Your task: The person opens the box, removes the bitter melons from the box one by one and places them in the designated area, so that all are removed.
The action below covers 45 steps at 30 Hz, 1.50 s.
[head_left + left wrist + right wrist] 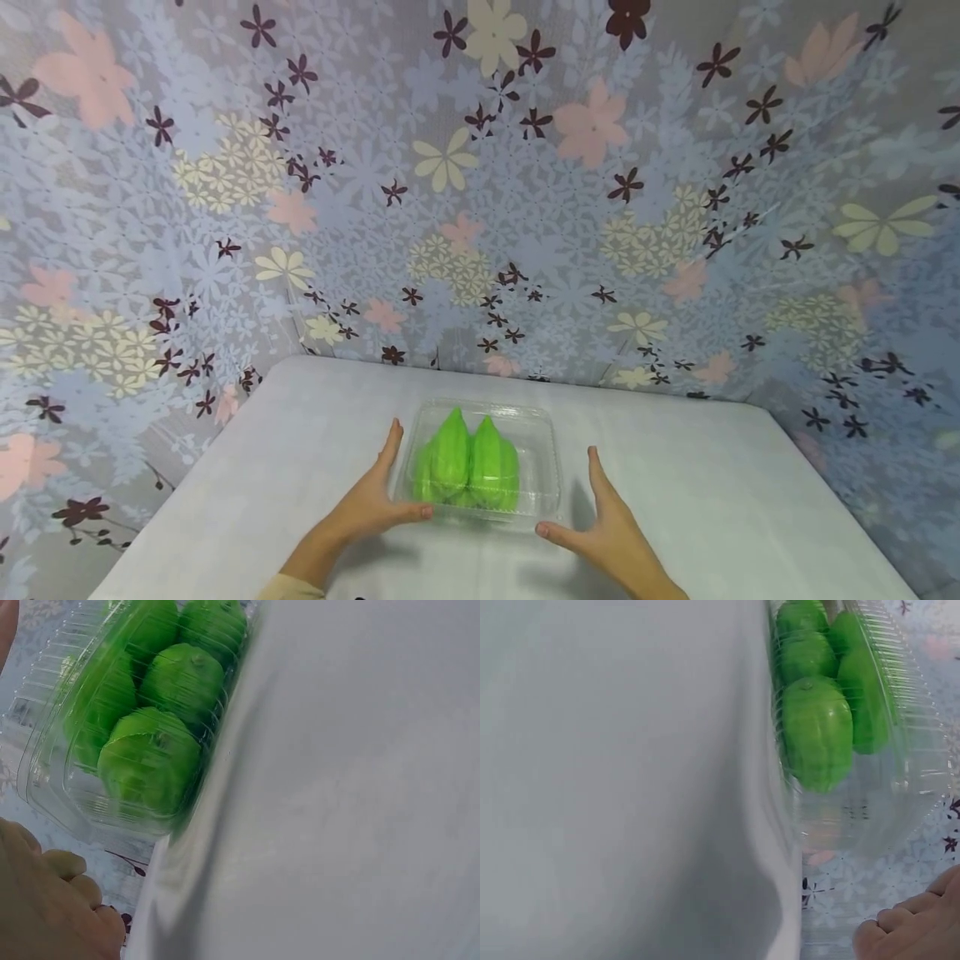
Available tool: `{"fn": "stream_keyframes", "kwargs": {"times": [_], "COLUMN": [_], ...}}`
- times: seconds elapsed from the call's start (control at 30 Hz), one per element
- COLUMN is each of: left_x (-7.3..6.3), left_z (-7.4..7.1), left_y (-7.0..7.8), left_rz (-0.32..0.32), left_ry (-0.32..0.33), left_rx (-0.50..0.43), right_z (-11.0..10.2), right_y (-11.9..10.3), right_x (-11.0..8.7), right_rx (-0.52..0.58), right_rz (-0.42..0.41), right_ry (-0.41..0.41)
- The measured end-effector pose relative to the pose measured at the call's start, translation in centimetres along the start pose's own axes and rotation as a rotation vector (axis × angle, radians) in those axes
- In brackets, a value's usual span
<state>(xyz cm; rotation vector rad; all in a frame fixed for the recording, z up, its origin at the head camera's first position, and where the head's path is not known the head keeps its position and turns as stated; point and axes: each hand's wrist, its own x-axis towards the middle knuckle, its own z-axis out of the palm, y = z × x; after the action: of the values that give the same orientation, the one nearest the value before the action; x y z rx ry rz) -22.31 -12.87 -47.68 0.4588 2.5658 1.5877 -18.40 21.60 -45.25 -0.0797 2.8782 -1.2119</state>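
Observation:
A clear plastic box (534,467) stands on the white table, with several bright green, ridged vegetables (491,467) with pointed tips inside it. Through its ribbed wall their rounded ends show in both wrist views. My left hand (367,504) is at the box's left side, fingers extended and thumb spread toward the front left corner. Whether that thumb touches the plastic, I cannot tell. On the right, my right hand (611,537) is held with thumb and fingers spread, its fingers apart from the box wall. The thumb tip lies near the front right corner.
A white-covered table (697,492) extends to both sides of the box. Behind and around it hangs a flower-patterned backdrop (480,208), close to the table's far edge.

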Motion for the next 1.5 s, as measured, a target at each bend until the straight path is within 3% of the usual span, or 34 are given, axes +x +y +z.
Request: {"fn": "stream_keyframes", "kwargs": {"times": [0.3,0.5,0.77,1.03,1.33,1.5], "left_x": [0.0,0.2,0.1,0.2,0.3,0.2], "left_z": [0.2,0.2,0.6,0.7,0.7,0.7], "left_y": [-1.0,-1.2,-0.6,-0.8,-1.1,-1.0], "left_rz": [0.065,0.028,-0.036,-0.048,-0.049,-0.058], "left_ry": [-0.098,-0.130,-0.123,-0.110,-0.104,-0.116], "left_rx": [-0.155,-0.233,-0.248,-0.244,-0.213,-0.250], "right_z": [1.7,2.5,3.4,4.1,4.6,4.8], "right_y": [1.0,0.8,0.8,0.5,0.5,0.5], "right_x": [0.5,0.5,0.6,0.8,0.6,0.6], "right_rx": [0.089,0.190,0.244,0.281,0.209,0.214], "right_rz": [-0.009,-0.040,-0.052,0.061,0.044,0.046], "right_ry": [-0.014,-0.027,-0.032,-0.048,-0.002,0.006]}}
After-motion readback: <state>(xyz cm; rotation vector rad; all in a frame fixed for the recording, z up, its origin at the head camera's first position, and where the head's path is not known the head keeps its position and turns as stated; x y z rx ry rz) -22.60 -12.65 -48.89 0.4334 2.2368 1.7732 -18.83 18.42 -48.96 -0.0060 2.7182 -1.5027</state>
